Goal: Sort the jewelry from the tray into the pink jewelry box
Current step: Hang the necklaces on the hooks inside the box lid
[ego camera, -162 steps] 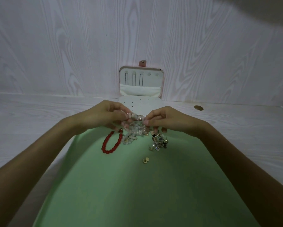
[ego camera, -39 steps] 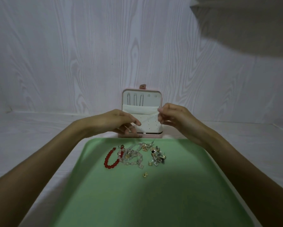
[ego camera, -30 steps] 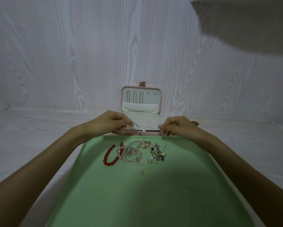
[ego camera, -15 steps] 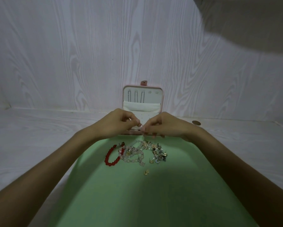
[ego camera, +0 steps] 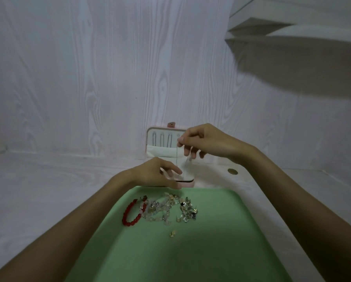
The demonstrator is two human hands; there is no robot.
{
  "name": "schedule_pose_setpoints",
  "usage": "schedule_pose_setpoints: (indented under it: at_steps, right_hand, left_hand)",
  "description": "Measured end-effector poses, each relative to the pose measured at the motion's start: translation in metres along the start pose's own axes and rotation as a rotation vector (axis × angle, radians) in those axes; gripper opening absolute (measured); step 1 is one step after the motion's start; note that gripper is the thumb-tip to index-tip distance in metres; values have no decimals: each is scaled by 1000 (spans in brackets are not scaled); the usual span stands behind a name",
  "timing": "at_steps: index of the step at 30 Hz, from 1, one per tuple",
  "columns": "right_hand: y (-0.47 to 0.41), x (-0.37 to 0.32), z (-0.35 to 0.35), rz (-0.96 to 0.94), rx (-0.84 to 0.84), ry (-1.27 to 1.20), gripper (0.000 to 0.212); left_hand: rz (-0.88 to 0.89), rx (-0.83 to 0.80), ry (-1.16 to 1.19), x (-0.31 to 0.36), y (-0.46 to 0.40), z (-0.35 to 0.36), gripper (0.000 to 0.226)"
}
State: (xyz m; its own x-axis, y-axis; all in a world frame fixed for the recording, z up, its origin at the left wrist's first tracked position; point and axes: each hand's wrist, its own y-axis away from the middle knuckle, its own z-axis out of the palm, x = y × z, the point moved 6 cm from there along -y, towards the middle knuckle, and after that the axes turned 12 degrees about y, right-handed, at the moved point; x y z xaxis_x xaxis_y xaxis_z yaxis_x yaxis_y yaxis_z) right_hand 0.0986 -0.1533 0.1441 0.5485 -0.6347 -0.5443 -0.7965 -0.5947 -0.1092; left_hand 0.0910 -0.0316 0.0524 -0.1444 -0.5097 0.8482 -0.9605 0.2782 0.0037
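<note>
The pink jewelry box [ego camera: 150,139] stands open against the wall, its lid upright with thin chains hanging inside. My right hand [ego camera: 207,142] pinches a thin chain necklace [ego camera: 177,153] in front of the lid's top right corner; the chain hangs straight down. My left hand [ego camera: 160,174] rests on the box's white perforated panel [ego camera: 187,174], fingers on its front edge. On the green tray [ego camera: 221,231] lie a red bead bracelet [ego camera: 129,213], a clear bead strand [ego camera: 158,210], a pile of small earrings [ego camera: 187,210] and one loose gold stud [ego camera: 172,234].
A small round brass-coloured spot [ego camera: 232,171] sits on the white wood-grain table right of the box. A wood-grain wall stands right behind the box. A white shelf [ego camera: 292,35] juts out at the upper right.
My hands were together at the box's front edge half a second ago. My right hand has risen to the lid with the chain, and my left hand has dropped onto the panel.
</note>
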Motion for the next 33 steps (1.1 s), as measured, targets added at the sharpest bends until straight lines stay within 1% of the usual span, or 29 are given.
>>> schedule_pose_setpoints:
  at_steps: [2, 5, 10, 16, 18, 20, 24, 28, 33]
  right_hand:
    - [-1, -8, -11, -13, 23, 54, 24]
    - [-1, -17, -25, -32, 71, 100, 22]
    - [-2, -20, -44, -10, 193, 51, 17]
    - [-5, -3, -49, 63, 274, -39, 18]
    - [-6, 4, -52, 91, 340, -32, 17]
    - [-7, 10, -54, 113, 382, -29, 17]
    - [-13, 20, -51, 152, 368, -104, 17]
    - [-25, 28, -44, 173, 338, -152, 17]
    - [-43, 43, -37, 185, 344, -201, 17]
  left_hand:
    - [1, -24, -21, 3, -4, 4, 38]
    - [-14, -55, 40, 2, -7, 9, 29]
    - [-28, -2, 103, -8, -7, 3, 15]
    - [-11, 10, 45, -18, -4, -12, 18]
    - [-21, 45, 44, -21, -3, -20, 19]
    - [-46, 95, 95, -24, -5, -30, 21]
    - [-71, 186, 196, -25, -9, -48, 23]
    - [-30, 235, 240, -12, -20, -58, 22]
    - [10, 298, 272, 1, -44, -66, 19]
